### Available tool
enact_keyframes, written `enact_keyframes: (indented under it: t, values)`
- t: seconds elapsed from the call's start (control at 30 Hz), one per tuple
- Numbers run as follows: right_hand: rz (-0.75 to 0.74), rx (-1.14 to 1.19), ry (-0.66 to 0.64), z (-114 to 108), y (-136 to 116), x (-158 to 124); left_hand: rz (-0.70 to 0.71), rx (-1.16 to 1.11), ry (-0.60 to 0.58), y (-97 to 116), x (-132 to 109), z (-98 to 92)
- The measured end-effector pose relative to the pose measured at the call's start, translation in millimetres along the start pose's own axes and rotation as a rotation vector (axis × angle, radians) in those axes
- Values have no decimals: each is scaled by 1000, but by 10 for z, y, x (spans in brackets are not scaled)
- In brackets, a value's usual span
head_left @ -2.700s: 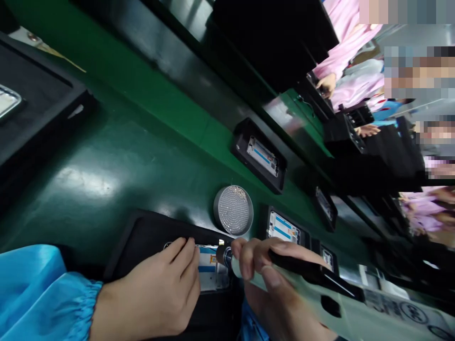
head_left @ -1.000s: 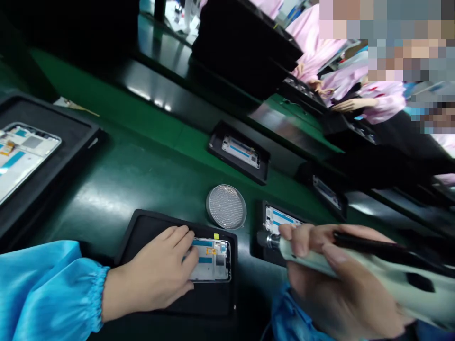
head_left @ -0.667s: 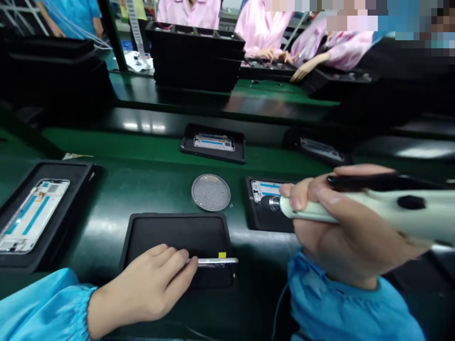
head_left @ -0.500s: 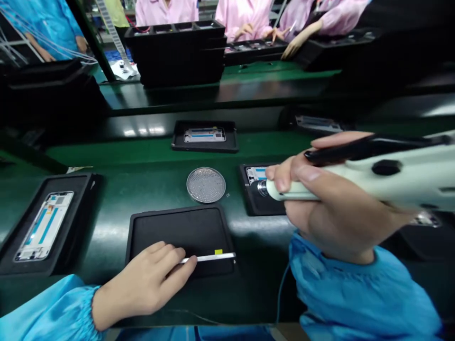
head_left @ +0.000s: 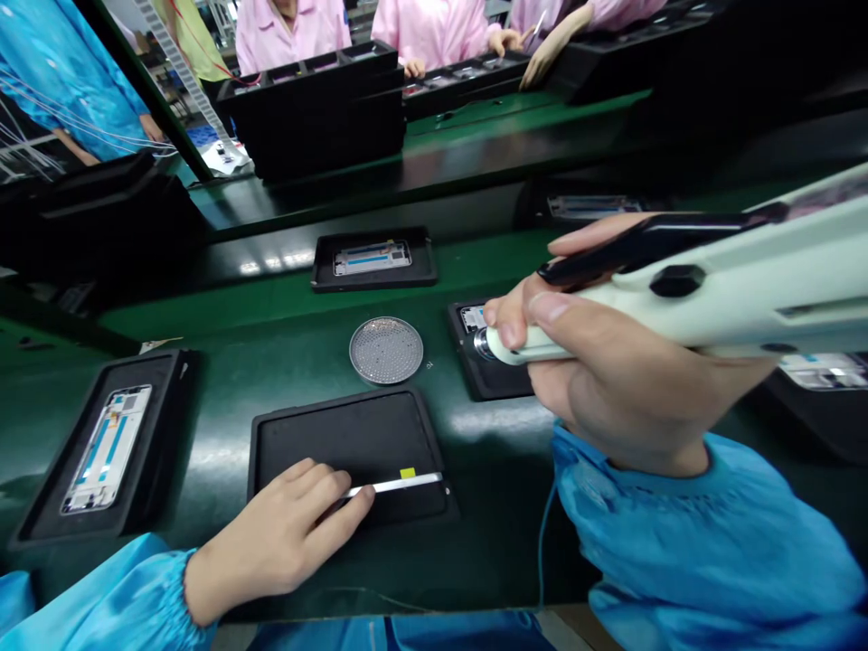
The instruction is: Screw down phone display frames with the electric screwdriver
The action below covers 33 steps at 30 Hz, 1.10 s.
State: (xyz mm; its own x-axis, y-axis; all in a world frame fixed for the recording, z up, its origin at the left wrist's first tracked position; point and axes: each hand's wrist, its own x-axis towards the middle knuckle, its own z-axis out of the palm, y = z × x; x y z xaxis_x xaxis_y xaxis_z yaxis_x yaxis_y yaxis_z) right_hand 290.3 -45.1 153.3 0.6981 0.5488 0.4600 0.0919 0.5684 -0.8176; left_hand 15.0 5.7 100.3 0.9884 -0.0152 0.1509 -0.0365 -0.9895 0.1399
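Observation:
My left hand is closed on what looks like a phone frame, seen edge-on as a thin white strip with a yellow tab. It is tilted up over a black tray, its far face hidden. My right hand grips a pale green electric screwdriver with a black lever along its top. The metal tip points left, over a second black tray that holds a partly covered phone frame. Whether the tip touches anything, I cannot tell. A round dish dotted with small holes or screws lies between the hands.
Phone frames lie in trays at the left, at the back and at the far right. A stack of black trays stands beyond the green bench. Several people in pink and blue work across it.
The view has tilted and shifted slightly. My right hand and the screwdriver appear a little further left and higher in the picture. My left hand keeps its hold on the phone frame.

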Motion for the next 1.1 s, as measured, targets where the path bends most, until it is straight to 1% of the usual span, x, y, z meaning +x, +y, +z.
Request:
enact_keyframes:
  t: [0.2,0.37,0.43,0.63,0.73,0.83,1.0,1.1]
  values:
    - [5,14,-9,-4,8,5,7,17,-42,19,18,-18]
    - [-64,19,-7,-30,47,-3,3,59,-141,32,90,-37]
    - [-76,9,-9,-36,54,-8,1,56,-163,34,115,-55]
    - [-70,-2,-2,-31,48,0,-3,53,-183,38,124,-79]
    - [-50,9,3,-25,46,3,5,59,-174,36,113,-76]
    - [-66,13,-5,-24,47,3,13,52,-171,30,106,-80]
    - [-61,-11,-18,-43,47,8,4,36,-199,35,126,-98]
    - [-47,-30,-31,-57,47,10,1,43,-249,57,166,-109]
